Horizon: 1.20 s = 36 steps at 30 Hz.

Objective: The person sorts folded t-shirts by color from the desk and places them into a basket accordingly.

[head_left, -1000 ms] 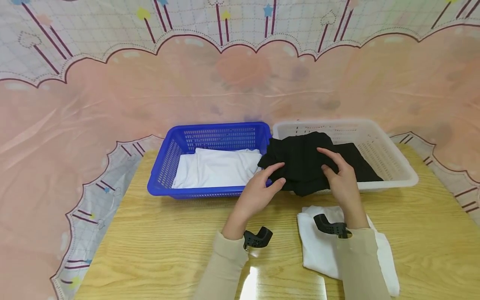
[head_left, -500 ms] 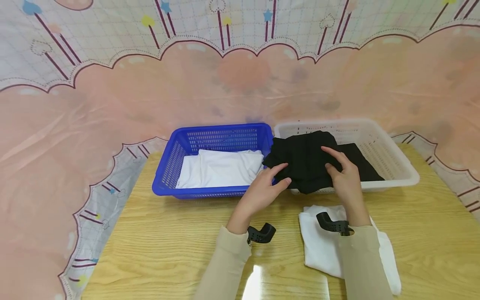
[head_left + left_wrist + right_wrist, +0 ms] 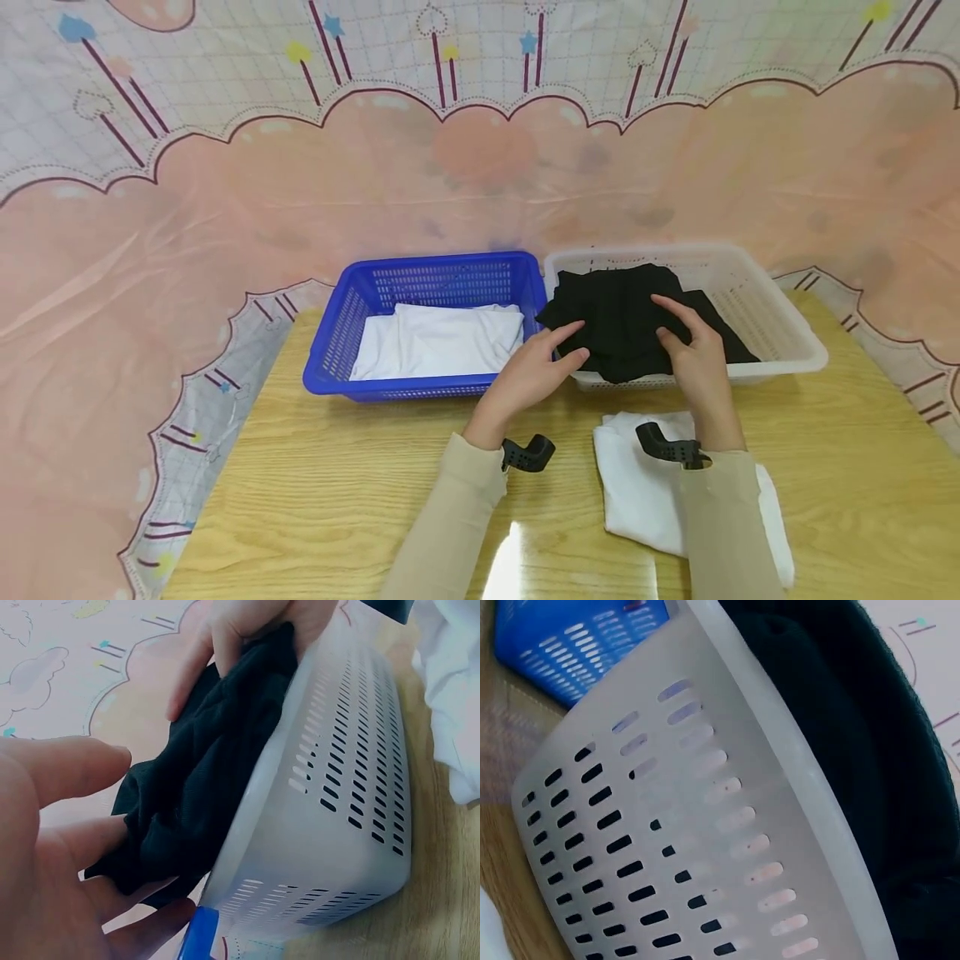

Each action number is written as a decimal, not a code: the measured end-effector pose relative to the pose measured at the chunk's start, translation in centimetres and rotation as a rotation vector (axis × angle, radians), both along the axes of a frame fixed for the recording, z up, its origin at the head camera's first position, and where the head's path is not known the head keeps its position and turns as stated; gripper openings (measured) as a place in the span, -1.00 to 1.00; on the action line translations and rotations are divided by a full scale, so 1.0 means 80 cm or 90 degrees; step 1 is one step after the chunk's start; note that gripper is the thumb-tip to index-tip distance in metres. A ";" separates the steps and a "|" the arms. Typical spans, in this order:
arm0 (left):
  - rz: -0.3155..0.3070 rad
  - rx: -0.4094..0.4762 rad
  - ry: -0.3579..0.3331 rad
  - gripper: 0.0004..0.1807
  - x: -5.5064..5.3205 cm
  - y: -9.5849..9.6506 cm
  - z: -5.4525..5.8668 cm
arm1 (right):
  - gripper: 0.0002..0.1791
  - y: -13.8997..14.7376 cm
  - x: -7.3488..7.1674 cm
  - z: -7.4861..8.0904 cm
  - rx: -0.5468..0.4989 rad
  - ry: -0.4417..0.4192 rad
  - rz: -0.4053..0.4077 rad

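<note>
A bunched black cloth, its exact kind unclear, lies over the left part of the white basket, reaching its front rim. My left hand is at its left end; in the left wrist view some fingers are under the fabric while the thumb stands apart above it. At the cloth's right side, my right hand rests with forefinger and thumb spread; its other fingers are hidden in the head view. More black cloth lies flat in the basket. The right wrist view shows no fingers.
A blue basket with folded white cloth stands directly left of the white one. On the wooden table, a folded white cloth lies partly beneath my right forearm. A patterned curtain hangs behind.
The black cloth has shifted slightly right and settled lower into the white basket, its left end drawing off the blue basket's rim. Both hands have moved a little right with it.
</note>
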<state>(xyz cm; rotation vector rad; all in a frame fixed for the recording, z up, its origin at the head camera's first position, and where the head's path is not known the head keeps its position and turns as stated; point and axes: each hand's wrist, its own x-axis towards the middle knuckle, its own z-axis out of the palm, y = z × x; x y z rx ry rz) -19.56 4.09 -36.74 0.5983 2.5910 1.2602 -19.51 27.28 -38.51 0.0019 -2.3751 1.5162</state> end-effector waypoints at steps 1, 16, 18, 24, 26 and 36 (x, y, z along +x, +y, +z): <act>-0.001 -0.001 0.003 -0.45 -0.001 0.000 -0.001 | -0.53 -0.001 0.000 0.001 -0.001 -0.004 0.001; -0.003 -0.106 0.105 -0.48 -0.020 0.011 -0.011 | -0.52 0.020 -0.020 0.002 0.098 -0.043 0.049; -0.007 -0.126 0.116 -0.47 -0.021 0.012 -0.012 | -0.53 0.023 -0.021 0.001 0.111 -0.050 0.055; -0.024 -0.186 0.140 -0.46 -0.025 0.015 -0.014 | -0.55 0.030 -0.024 -0.002 0.152 -0.073 0.052; -0.029 -0.203 0.150 -0.45 -0.026 0.016 -0.014 | -0.55 0.031 -0.025 -0.003 0.158 -0.077 0.052; -0.035 -0.252 0.144 -0.45 -0.031 0.023 -0.015 | -0.57 0.036 -0.029 -0.002 0.169 -0.093 0.019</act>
